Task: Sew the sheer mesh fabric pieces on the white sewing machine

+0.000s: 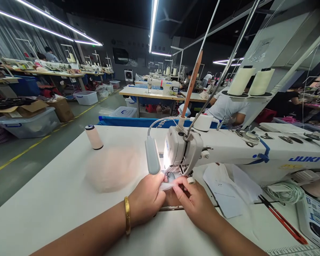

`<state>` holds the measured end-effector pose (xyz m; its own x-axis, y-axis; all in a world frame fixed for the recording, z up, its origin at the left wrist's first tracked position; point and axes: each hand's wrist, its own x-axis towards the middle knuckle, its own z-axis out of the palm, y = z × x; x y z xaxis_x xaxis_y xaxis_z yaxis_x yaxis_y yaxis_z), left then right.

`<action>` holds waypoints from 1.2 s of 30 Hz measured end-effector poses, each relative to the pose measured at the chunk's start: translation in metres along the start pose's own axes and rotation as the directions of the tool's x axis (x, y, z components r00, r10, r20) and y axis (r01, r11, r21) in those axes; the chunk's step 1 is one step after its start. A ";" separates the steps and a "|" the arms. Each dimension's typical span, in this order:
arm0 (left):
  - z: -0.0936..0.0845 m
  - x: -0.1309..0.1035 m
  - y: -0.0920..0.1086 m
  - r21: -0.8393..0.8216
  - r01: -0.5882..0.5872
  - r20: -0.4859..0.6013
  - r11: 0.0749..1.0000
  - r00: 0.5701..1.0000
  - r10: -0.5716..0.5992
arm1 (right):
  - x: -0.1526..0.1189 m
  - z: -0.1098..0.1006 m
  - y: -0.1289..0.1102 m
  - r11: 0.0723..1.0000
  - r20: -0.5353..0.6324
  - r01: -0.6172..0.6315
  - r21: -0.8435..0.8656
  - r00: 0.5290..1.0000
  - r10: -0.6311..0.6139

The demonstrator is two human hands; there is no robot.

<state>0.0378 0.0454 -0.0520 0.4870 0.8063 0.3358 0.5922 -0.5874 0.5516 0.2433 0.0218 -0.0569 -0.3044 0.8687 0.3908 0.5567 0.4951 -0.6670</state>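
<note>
Just in front of the needle of a white sewing machine, a small strip of sheer white fabric is stretched between both hands. My left hand, with a gold bangle at the wrist, pinches the strip's left end, fingertips close to the presser foot. At the other end, my right hand grips the fabric between thumb and fingers. A lit lamp on a bent neck hangs right above the left fingers. Part of the needle area is hidden behind the lamp and hands.
Sheer pinkish fabric lies left, near a pale thread spool. At right are white pattern pieces, a red-handled tool, coiled cord and a control panel. Beyond the table, a person in white bends down.
</note>
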 end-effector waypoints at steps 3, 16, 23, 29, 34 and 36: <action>-0.004 0.006 0.002 -0.032 0.020 0.046 0.999 0.999 -0.018 | 0.002 0.001 -0.003 0.991 -0.033 -0.106 0.080 0.993 0.109; -0.003 0.003 -0.006 0.182 -0.251 0.012 0.951 0.967 0.253 | -0.003 -0.004 -0.003 0.994 0.161 0.030 -0.107 0.987 -0.013; -0.003 -0.015 -0.002 0.165 -0.376 0.034 0.912 0.926 0.376 | -0.008 -0.017 -0.005 0.931 0.329 0.241 -0.273 0.933 -0.145; -0.005 -0.014 -0.003 0.184 -0.378 0.026 0.908 0.925 0.380 | -0.007 -0.014 -0.001 0.922 0.329 0.247 -0.297 0.933 -0.144; -0.004 -0.009 -0.007 0.212 -0.371 0.029 0.904 0.927 0.374 | -0.005 -0.011 0.001 0.924 0.319 0.226 -0.308 0.940 -0.124; -0.004 -0.007 -0.009 0.232 -0.364 0.031 0.902 0.930 0.367 | -0.005 -0.010 0.001 0.924 0.300 0.224 -0.311 0.945 -0.128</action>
<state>0.0264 0.0448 -0.0558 0.6901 0.5321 0.4905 0.5062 -0.8393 0.1983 0.2530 0.0182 -0.0534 -0.5908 0.7621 0.2650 0.6866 0.6473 -0.3310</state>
